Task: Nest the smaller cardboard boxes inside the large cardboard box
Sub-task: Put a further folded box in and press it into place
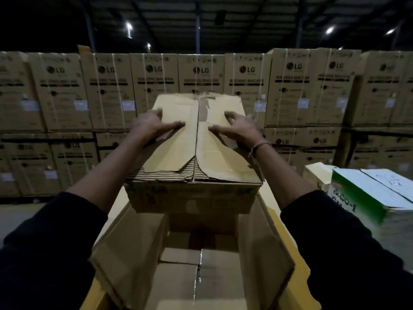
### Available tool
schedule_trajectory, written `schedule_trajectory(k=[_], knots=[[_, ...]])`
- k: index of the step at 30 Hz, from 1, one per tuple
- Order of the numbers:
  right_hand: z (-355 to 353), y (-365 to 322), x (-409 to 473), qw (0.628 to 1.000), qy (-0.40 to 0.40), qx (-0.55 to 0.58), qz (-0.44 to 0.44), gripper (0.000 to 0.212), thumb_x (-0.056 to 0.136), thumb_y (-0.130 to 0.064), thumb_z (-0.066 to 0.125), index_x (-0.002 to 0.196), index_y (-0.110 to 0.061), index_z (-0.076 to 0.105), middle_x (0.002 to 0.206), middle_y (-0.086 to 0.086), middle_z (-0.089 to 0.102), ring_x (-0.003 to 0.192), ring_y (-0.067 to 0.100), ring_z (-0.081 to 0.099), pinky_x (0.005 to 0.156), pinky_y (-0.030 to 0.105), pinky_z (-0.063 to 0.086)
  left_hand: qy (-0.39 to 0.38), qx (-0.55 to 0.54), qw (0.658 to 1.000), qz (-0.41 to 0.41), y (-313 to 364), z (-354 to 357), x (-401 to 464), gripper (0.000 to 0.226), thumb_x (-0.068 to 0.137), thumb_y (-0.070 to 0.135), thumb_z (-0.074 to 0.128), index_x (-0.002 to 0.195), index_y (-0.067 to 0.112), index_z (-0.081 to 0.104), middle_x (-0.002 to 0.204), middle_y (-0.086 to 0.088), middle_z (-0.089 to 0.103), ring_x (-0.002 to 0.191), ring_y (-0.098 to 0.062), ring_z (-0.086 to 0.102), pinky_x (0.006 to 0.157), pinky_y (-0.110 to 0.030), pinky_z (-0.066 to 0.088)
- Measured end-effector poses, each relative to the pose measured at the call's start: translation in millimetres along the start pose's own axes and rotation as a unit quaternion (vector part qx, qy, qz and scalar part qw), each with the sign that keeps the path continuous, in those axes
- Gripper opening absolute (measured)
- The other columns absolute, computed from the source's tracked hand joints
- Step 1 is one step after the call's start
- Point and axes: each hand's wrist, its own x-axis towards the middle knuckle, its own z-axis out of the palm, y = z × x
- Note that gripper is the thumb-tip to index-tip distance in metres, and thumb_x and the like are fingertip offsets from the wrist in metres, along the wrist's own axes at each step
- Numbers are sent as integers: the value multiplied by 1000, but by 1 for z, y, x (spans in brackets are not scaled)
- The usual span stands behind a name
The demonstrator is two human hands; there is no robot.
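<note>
Both arms reach straight forward, dark sleeves pushed back to mid-forearm, and both palms face down onto the top of a smaller cardboard box (pixel 196 151). The left hand (pixel 154 126) lies flat on the left top flap with the fingers spread, the thumb stretched toward the centre seam and the other fingers curling over the far left edge. The right hand (pixel 239 128) mirrors it on the right flap, thumb pointing inward to the seam, fingers splayed toward the right edge, a thin thread band (pixel 259 147) round the wrist. Neither hand is closed round anything; they press open on the flaps, a little apart, one on each side of the seam with its strip of torn tape (pixel 204 108). The near ends of both flaps are worn and peeled, with corrugated layers showing. This box sits above the far part of the large cardboard box (pixel 266 253), whose mouth is open below with its side flaps standing up to left and right; whether the held box rests on the far rim cannot be told. Deep inside the large box lies another closed box (pixel 178 285). To the right stands a green and white carton (pixel 368 198), and stacked washing machine cartons (pixel 290 86) fill the background
</note>
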Motion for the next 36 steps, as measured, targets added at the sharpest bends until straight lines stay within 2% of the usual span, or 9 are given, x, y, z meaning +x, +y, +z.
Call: schedule_trajectory(k=[7, 11, 13, 16, 20, 23, 28, 32, 36], knots=[[83, 18, -26, 994, -56, -27, 85, 100, 73, -84, 67, 157, -39, 39, 159, 21, 30, 144, 48, 30, 115, 59, 33, -133, -50, 990, 16, -82, 68, -2, 113, 65, 91, 62, 148, 16, 46, 141, -13, 55, 118, -32, 58, 93, -48, 54], [121, 48, -41, 987, -83, -19, 135, 104, 69, -88, 66, 156, -39, 40, 164, 22, 25, 149, 48, 25, 118, 62, 28, -160, -30, 986, 20, -108, 117, -15, 119, 58, 99, 54, 145, 17, 47, 136, -11, 59, 118, -34, 59, 92, -46, 53], [139, 63, -48, 982, -100, -32, 155, 107, 68, -91, 62, 157, -38, 39, 165, 18, 30, 150, 46, 27, 119, 62, 30, -177, -8, 984, 20, -115, 139, -22, 110, 62, 96, 54, 139, 18, 50, 132, -10, 61, 114, -33, 60, 89, -43, 53], [167, 79, -58, 972, -132, -18, 195, 113, 64, -95, 60, 158, -36, 37, 163, 11, 38, 149, 40, 32, 119, 58, 32, -201, 21, 979, -11, -124, 171, -31, 108, 59, 97, 53, 134, 20, 52, 127, -9, 63, 109, -32, 62, 87, -44, 55], [209, 117, -67, 955, -175, -21, 237, 140, 35, -111, 49, 156, -42, 37, 166, 6, 34, 151, 38, 29, 120, 62, 29, -242, 43, 968, -45, -144, 215, -48, 107, 63, 93, 58, 139, 18, 48, 131, -8, 62, 111, -31, 61, 81, -39, 53], [238, 135, -82, 942, -206, -22, 265, 134, 43, -107, 52, 158, -41, 34, 169, 8, 27, 154, 39, 23, 122, 61, 24, -279, 45, 957, -68, -160, 243, -62, 109, 62, 92, 61, 141, 18, 47, 133, -8, 61, 114, -30, 61, 89, -43, 54], [267, 148, -116, 931, -246, 17, 269, 110, 75, -80, 70, 164, -32, 25, 169, 10, 24, 154, 36, 22, 123, 50, 23, -327, 21, 941, -88, -194, 288, -94, 124, 68, 87, 63, 160, 17, 21, 155, -12, 46, 136, -34, 49, 105, -46, 48], [304, 165, -139, 932, -220, -31, 286, 127, 54, -101, 59, 162, -50, 14, 170, 20, -8, 157, 43, -6, 125, 60, 10, -323, 36, 938, -117, -211, 317, -131, 123, 72, 91, 53, 163, 30, -4, 163, -22, 26, 144, -41, 37, 109, -49, 43], [317, 170, -139, 936, -197, -78, 280, 127, 51, -108, 46, 160, -53, 11, 168, 23, 2, 155, 45, 4, 124, 56, 15, -336, 31, 933, -122, -211, 322, -134, 120, 75, 91, 48, 161, 35, -14, 165, -28, 10, 146, -46, 33, 111, -52, 39]])
